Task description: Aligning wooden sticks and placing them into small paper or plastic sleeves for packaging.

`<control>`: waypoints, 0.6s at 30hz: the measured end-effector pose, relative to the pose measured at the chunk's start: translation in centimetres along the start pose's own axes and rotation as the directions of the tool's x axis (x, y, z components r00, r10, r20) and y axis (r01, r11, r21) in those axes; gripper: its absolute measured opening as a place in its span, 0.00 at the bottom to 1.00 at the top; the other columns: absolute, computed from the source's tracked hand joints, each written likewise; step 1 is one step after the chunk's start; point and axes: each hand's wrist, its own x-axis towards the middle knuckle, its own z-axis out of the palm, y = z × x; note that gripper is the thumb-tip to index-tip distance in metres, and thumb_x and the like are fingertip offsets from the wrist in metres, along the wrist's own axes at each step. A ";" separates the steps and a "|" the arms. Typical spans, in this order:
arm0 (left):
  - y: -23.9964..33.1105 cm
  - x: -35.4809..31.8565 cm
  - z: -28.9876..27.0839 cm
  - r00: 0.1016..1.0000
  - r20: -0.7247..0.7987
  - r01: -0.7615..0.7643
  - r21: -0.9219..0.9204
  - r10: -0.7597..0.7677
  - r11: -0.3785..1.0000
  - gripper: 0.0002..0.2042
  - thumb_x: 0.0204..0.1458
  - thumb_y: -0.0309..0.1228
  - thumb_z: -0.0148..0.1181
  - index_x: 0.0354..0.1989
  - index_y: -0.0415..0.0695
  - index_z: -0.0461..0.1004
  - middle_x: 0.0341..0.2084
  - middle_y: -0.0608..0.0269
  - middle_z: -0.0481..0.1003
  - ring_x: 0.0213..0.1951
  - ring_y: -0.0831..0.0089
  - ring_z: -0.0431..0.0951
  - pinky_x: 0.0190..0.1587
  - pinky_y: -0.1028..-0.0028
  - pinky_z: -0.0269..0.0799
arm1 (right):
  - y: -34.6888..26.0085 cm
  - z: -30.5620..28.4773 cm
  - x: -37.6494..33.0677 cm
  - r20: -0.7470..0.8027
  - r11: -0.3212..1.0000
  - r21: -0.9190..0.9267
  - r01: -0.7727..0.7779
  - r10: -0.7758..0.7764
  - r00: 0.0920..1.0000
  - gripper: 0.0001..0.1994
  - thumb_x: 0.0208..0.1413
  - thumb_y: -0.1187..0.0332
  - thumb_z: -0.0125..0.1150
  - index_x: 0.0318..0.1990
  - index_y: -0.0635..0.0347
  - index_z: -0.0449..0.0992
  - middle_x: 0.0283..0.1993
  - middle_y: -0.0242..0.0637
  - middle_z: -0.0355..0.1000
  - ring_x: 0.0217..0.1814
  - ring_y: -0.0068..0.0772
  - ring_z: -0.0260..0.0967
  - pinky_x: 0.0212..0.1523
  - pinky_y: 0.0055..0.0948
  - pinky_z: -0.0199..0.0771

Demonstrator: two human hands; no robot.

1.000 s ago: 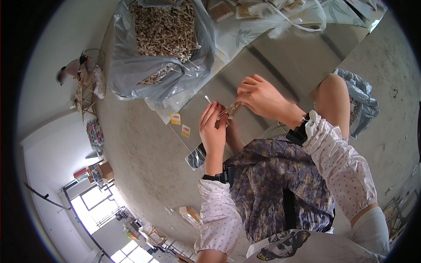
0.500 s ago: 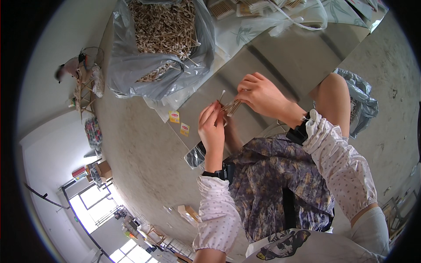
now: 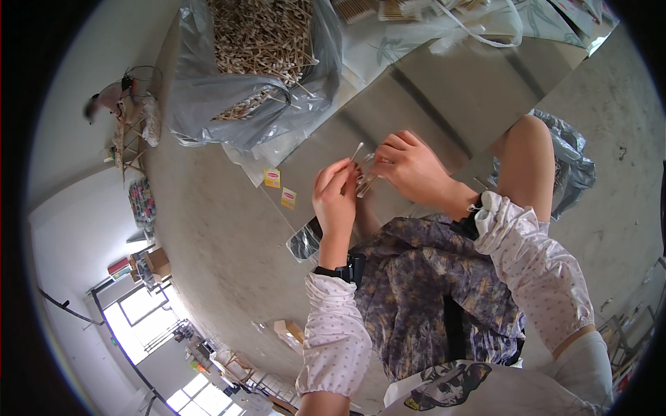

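Note:
Above the near edge of the table, my two hands meet around some cotton swabs. My left hand [image 3: 335, 197] has its thumb and fingers closed on cotton swabs, one white tip [image 3: 359, 146] sticking up past the fingertips. From the right, my right hand [image 3: 402, 166] pinches a small bunch of cotton swabs [image 3: 365, 182] whose tips point down between the hands. How the swabs are split between the two hands is partly hidden by the fingers. Beyond my left hand, a grey plastic bag [image 3: 187, 104] lies open, full of loose cotton swabs [image 3: 263, 41].
Two small yellow-and-white cards [image 3: 272, 178] lie by the table's left edge. Packed bundles of swabs [image 3: 399, 10] and a white plastic strap [image 3: 496, 43] are at the back of the table [image 3: 444, 83]. Another grey bag [image 3: 576, 170] stands beside my right leg.
My right hand has come slightly down and closer to my left, bringing its swabs with it. My left hand has barely moved. The whole view has shifted a little.

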 end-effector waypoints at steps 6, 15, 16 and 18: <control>1.3 0.0 -0.3 0.994 -0.008 0.106 -0.030 -0.107 0.994 0.09 0.53 0.22 0.61 0.42 0.42 0.81 0.45 0.63 0.77 0.48 0.62 0.75 0.50 0.66 0.72 | 0.0 -0.7 0.3 -0.058 0.995 0.021 -0.093 0.094 0.994 0.09 0.43 0.67 0.65 0.34 0.55 0.76 0.38 0.30 0.70 0.49 0.33 0.67 0.53 0.33 0.66; 1.2 1.0 -0.6 0.984 0.001 0.179 0.038 -0.179 0.983 0.03 0.51 0.25 0.65 0.34 0.43 0.79 0.35 0.63 0.73 0.43 0.62 0.72 0.47 0.64 0.68 | 1.4 -2.5 0.7 -0.007 0.963 0.129 -0.235 0.238 0.971 0.15 0.42 0.70 0.71 0.40 0.55 0.77 0.42 0.33 0.72 0.51 0.38 0.67 0.54 0.36 0.65; 1.3 1.2 -0.5 0.981 0.040 0.186 0.053 -0.188 0.981 0.03 0.51 0.25 0.65 0.33 0.43 0.78 0.35 0.64 0.72 0.43 0.61 0.72 0.47 0.64 0.67 | 1.6 -2.6 0.7 -0.027 0.960 0.111 -0.255 0.260 0.965 0.15 0.43 0.70 0.70 0.40 0.55 0.77 0.42 0.33 0.72 0.51 0.38 0.67 0.54 0.36 0.65; 1.2 1.5 -0.1 0.977 0.081 0.192 0.061 -0.196 0.980 0.03 0.50 0.25 0.65 0.32 0.44 0.78 0.34 0.64 0.72 0.43 0.61 0.71 0.48 0.63 0.67 | 2.0 -2.7 0.7 -0.028 0.951 0.118 -0.284 0.290 0.957 0.14 0.43 0.71 0.70 0.40 0.55 0.77 0.42 0.33 0.72 0.51 0.38 0.67 0.54 0.36 0.65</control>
